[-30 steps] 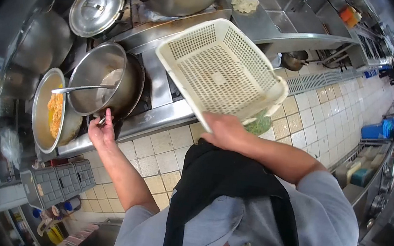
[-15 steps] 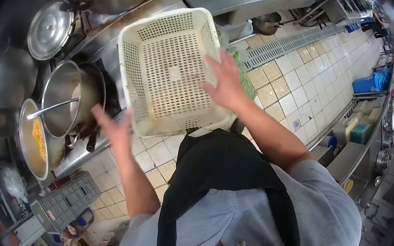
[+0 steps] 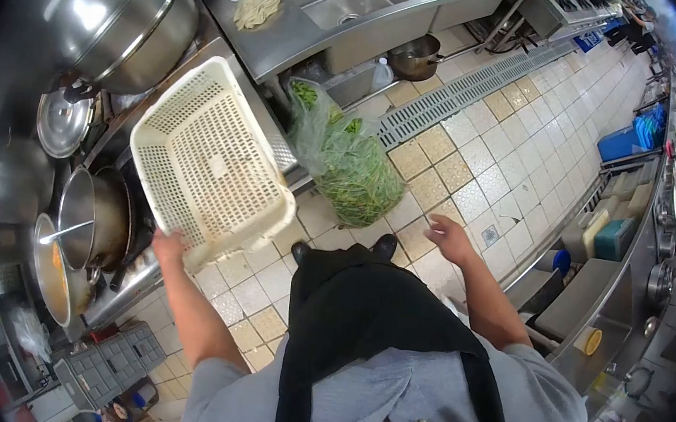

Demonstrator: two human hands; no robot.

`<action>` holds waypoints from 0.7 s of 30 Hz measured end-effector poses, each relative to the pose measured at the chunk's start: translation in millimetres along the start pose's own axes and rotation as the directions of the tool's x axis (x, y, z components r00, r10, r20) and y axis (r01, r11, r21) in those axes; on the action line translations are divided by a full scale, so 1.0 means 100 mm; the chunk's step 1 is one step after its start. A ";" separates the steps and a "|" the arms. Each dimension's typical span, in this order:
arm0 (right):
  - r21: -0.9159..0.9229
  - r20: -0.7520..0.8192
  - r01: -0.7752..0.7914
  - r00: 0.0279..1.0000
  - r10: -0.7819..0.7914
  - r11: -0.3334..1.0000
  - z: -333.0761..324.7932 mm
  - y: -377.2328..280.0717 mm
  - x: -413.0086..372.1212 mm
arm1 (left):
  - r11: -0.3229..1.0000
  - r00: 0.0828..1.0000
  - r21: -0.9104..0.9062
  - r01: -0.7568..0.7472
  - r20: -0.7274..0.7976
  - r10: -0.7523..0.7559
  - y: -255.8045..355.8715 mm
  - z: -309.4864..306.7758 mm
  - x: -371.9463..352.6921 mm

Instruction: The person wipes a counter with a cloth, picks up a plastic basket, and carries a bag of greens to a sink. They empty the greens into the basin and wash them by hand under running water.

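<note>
A cream plastic basket (image 3: 218, 166) with perforated walls rests tilted across the edge of the stove counter, its near corner out over the floor. My left hand (image 3: 168, 247) grips the rim at its lower left corner; part of the fingers is hidden. My right hand (image 3: 451, 241) hangs in the air above the tiles to the right, fingers loosely apart and holding nothing. Between the basket and my right hand, a clear plastic bag of green leafy vegetables (image 3: 352, 171) stands on the floor by the counter.
A deep pot (image 3: 95, 221) and a bowl with a ladle and orange food (image 3: 55, 275) sit left of the basket. A large domed steel pot (image 3: 126, 20) stands behind. Beyond are a sink (image 3: 361, 5), cloths (image 3: 257, 10) and a floor drain grate (image 3: 451, 95).
The basket has moved left, away from my body, uncovering the vegetable bag. My left hand has come onto its rim; my right hand has drawn away from it to the right.
</note>
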State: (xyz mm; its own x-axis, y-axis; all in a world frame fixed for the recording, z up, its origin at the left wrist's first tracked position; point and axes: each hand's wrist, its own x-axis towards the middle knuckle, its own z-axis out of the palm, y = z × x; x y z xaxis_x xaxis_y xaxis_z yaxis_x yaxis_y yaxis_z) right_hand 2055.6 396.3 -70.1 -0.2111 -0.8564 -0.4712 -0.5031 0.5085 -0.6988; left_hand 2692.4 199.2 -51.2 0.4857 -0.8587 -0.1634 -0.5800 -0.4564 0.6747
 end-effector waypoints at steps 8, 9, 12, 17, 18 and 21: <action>0.296 -0.131 -0.460 0.849 0.512 0.838 -0.44 1.49 -0.57 | 0.944 0.998 0.328 0.024 -0.059 -0.005 0.41 -0.31 0.47; 0.299 -0.131 -0.470 0.842 0.524 0.830 -0.41 1.58 -0.66 | 0.915 0.999 0.401 0.042 -0.030 -0.032 0.44 -0.30 0.48; 0.368 -0.100 -0.596 0.738 0.668 0.713 -0.35 1.78 -0.86 | 0.988 0.998 0.151 0.042 -0.048 -0.035 0.15 -0.20 0.70; 0.530 0.139 -0.609 0.749 0.648 0.590 0.18 2.92 -1.17 | 0.959 0.946 0.274 0.075 -0.323 0.018 0.86 -0.07 0.18; 0.519 0.141 -0.615 0.747 0.650 0.594 0.25 3.08 -1.18 | 0.957 0.946 0.275 0.088 -0.325 0.006 0.93 -0.07 0.10; 0.774 0.262 -0.570 0.684 0.680 0.275 0.39 3.44 -1.04 | 0.981 0.892 0.187 -0.056 -0.431 0.133 1.50 -0.11 -0.28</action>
State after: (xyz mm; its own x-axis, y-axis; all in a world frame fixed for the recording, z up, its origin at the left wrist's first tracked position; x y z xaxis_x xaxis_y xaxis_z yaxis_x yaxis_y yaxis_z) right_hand 1937.1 663.9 -282.0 -0.2672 -0.2167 -0.9389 0.6310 0.6971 -0.3405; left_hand 2598.8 157.6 63.0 0.6381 -0.7268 0.2542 -0.7185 -0.4434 0.5359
